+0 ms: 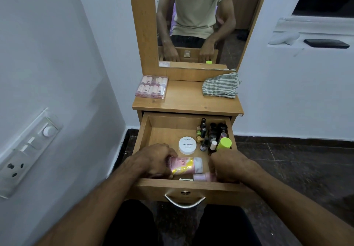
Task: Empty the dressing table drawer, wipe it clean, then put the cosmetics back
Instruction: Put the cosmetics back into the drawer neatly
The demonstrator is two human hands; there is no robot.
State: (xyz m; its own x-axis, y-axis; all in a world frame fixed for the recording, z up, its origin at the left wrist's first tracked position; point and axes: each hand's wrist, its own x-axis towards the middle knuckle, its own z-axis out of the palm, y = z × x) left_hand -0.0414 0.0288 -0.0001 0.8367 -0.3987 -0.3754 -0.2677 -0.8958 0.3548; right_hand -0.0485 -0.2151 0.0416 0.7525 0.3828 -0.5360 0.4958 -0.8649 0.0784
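pink plastic bottle (184,165) lies on its side at the front of the open wooden drawer (145,131); the left hand (153,159) curls round its base end. it looks light, stiff and smooth, so a grip round the middle should hold best. the right hand (229,166) curls over a smaller pink bottle (201,177) by the front wall. glass nail polish bottles (212,134) crowd the back right corner, probably fragile. a striped cloth (220,88) waits on the tabletop.

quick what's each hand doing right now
Left hand: closed on the pink tube lying in the drawer.
Right hand: fingers curled round a small pink bottle.
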